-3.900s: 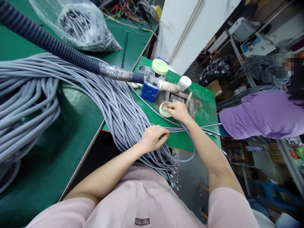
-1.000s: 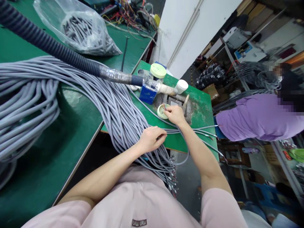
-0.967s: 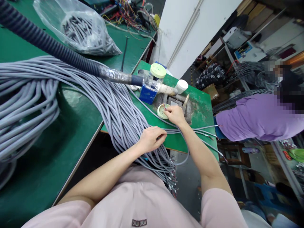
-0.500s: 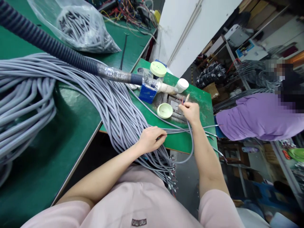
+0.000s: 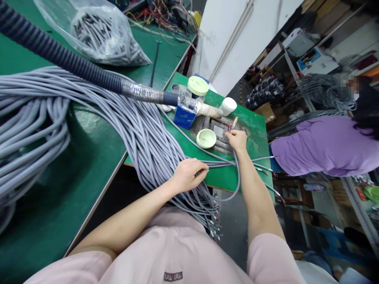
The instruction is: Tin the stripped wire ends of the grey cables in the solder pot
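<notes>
My right hand (image 5: 237,141) is closed on the end of a grey cable (image 5: 238,173), whose thin coloured wires (image 5: 229,127) stick out past the fingertips. Beside those wires lies a soldering pot with a bright square top (image 5: 219,131). My left hand (image 5: 189,174) rests on the thick bundle of grey cables (image 5: 156,138), fingers curled; whether it grips a cable is hidden. An open pale green tub (image 5: 206,138) stands left of my right hand. The cable in my right hand loops down past the table's front edge.
A ribbed black hose (image 5: 89,75) crosses above the bundle to a blue box (image 5: 184,116). Behind stand a white tub (image 5: 227,105) and a green lid (image 5: 198,85). A plastic bag (image 5: 103,35) lies back left. A person in purple (image 5: 322,146) is at the right.
My right hand has shifted slightly with the cable end, and the coloured wires now stand more upright beside the pot. The left hand has hardly moved.
</notes>
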Motion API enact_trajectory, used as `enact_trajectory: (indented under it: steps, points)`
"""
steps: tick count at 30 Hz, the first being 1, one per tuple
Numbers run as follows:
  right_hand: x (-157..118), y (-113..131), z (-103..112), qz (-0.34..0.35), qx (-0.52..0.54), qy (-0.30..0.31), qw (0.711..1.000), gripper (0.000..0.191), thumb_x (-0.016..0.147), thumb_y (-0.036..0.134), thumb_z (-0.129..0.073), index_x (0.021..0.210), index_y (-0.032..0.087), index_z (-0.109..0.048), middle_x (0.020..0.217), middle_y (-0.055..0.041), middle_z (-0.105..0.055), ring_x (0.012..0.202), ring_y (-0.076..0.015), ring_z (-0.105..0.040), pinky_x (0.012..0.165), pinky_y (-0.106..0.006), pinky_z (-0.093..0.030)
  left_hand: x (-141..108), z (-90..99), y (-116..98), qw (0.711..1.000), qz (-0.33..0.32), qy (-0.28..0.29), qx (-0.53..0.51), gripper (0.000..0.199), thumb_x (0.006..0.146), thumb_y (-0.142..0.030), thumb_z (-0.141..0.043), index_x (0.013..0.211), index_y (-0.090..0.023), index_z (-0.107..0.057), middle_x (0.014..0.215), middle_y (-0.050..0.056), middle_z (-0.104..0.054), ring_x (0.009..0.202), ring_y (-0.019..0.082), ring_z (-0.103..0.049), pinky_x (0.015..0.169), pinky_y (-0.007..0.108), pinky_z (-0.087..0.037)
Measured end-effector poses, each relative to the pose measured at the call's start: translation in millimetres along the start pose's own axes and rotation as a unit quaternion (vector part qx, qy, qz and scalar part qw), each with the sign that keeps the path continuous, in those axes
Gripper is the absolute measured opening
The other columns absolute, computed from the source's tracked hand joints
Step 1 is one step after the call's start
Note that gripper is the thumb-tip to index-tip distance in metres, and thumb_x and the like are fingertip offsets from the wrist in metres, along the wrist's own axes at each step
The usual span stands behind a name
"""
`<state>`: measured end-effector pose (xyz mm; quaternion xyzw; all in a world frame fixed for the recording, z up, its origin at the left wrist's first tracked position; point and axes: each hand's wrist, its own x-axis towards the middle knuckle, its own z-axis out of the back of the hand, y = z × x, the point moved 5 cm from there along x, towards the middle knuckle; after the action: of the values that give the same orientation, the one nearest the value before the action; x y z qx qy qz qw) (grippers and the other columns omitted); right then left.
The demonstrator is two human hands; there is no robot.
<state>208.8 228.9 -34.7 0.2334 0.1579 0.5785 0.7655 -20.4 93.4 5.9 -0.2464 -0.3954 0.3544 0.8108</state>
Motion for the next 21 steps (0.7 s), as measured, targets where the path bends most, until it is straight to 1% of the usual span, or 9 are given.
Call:
enact_trajectory:
  steps: [3, 7, 13, 16, 18, 21]
  points:
    - [2, -2, -2, -0.003, -0.003, 0.001, 1.0, 0.026, 0.063, 0.035, -0.056, 0.046, 0.019, -0.048, 0.047, 0.0026, -0.036, 0.054, -0.0131, -0.039, 0.055, -0.026, -0.028, 0, 0.2, 0, 1.0, -0.002, 0.0, -0.003, 0.01, 0.086, -0.019, -0.053, 0.083, -0.017, -0.062, 0.069, 0.001, -0.066, 0.063, 0.012, -0.058, 0.064, 0.025, -0.044]
    - [4, -4, -6, 0.004, -0.008, 0.002, 1.0, 0.027, 0.063, 0.035, -0.057, 0.044, 0.019, -0.045, 0.048, 0.0023, -0.034, 0.054, -0.0129, -0.036, 0.056, -0.027, -0.027, 0, 0.3, -1, 1.0, 0.005, 0.005, 0.003, 0.013, 0.087, -0.02, -0.051, 0.082, -0.018, -0.063, 0.069, 0.001, -0.066, 0.063, 0.012, -0.059, 0.064, 0.025, -0.045]
    - [5, -4, -10, 0.007, -0.004, 0.005, 1.0, 0.027, 0.062, 0.033, -0.058, 0.043, 0.02, -0.045, 0.046, 0.0031, -0.032, 0.054, -0.0133, -0.036, 0.055, -0.027, -0.026, 1, 0.9, -1, 1.0, 0.002, 0.001, 0.002, 0.014, 0.088, -0.021, -0.051, 0.082, -0.018, -0.063, 0.068, 0.001, -0.066, 0.062, 0.012, -0.059, 0.063, 0.025, -0.045]
    - [3, -1, -5, 0.007, 0.003, 0.003, 1.0, 0.029, 0.064, 0.033, -0.058, 0.042, 0.019, -0.044, 0.045, 0.0035, -0.032, 0.052, -0.0121, -0.035, 0.055, -0.027, -0.026, 1, 0.9, -2, 1.0, -0.002, -0.004, -0.001, 0.012, 0.087, -0.02, -0.052, 0.082, -0.017, -0.063, 0.069, 0.001, -0.067, 0.062, 0.012, -0.059, 0.063, 0.025, -0.044]
    - [-2, 2, 3, 0.014, 0.019, 0.001, 1.0, 0.03, 0.065, 0.034, -0.058, 0.043, 0.018, -0.046, 0.045, 0.0037, -0.033, 0.052, -0.0115, -0.035, 0.054, -0.026, -0.027, 0, 0.5, -1, 1.0, -0.002, -0.005, -0.002, 0.011, 0.087, -0.019, -0.053, 0.083, -0.017, -0.063, 0.069, 0.001, -0.067, 0.062, 0.012, -0.059, 0.064, 0.025, -0.044]
    - [-23, 13, 20, 0.035, 0.104, -0.005, 0.994, 0.03, 0.068, 0.036, -0.059, 0.045, 0.017, -0.052, 0.044, 0.0038, -0.037, 0.051, -0.0114, -0.038, 0.054, -0.026, -0.029, 0, 0.3, -1, 1.0, -0.004, -0.007, -0.003, 0.01, 0.086, -0.018, -0.054, 0.084, -0.017, -0.063, 0.07, 0.001, -0.067, 0.062, 0.012, -0.059, 0.063, 0.025, -0.044]
